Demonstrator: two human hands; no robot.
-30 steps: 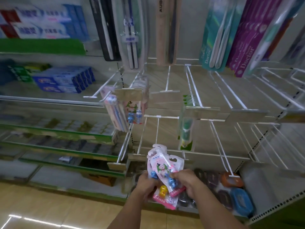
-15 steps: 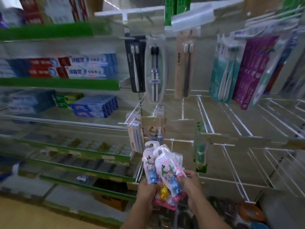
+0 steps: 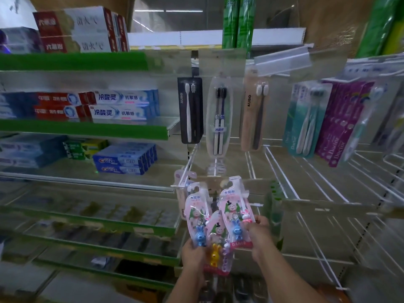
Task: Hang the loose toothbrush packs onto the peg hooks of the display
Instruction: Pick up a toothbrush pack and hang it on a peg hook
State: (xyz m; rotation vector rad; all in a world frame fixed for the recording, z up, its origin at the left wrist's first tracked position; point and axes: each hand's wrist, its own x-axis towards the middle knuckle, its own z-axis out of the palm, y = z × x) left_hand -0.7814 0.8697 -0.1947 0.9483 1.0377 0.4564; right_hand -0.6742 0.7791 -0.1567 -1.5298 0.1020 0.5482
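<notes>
Partly overlapped, three pink toothbrush packs [image 3: 218, 217] in both hands' grip.

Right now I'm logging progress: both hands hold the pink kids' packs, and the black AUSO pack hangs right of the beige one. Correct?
Not quite. The head view shows the black AUSO pack left of the beige one. Both hands, left and right, do hold the pink kids' packs.

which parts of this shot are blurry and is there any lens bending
Head view: the kids' toothbrush packs in both hands and the toothpaste boxes read sharp; the lower left shelves are smeared; the wire peg hooks at right fan outward from wide-angle distortion.
</notes>
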